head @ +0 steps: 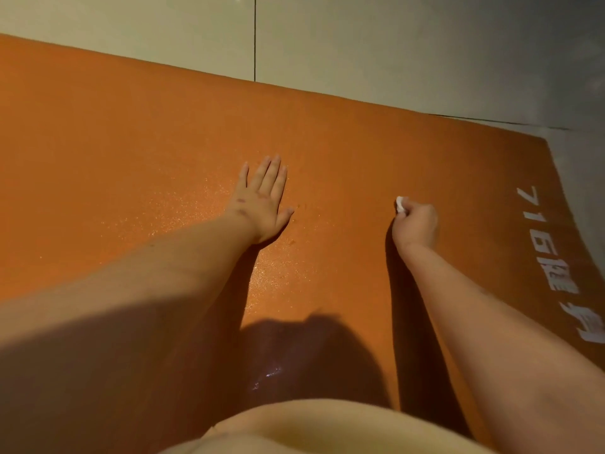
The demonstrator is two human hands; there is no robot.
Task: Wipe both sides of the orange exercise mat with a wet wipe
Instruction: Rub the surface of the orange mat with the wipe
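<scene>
Your left hand (265, 199) lies flat, fingers straight, on the orange exercise mat (131, 132). Your right hand (415, 226) grips a balled white wet wipe (400, 203) against the mat, near white printed lettering (556, 267). Pale tiled floor (360, 37) beyond.

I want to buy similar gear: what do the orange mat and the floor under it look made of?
The orange mat is probably foam or rubber: matte, with fine grain that glints. The floor looks like glossy ceramic tile: dark joint lines, a light reflection.
</scene>
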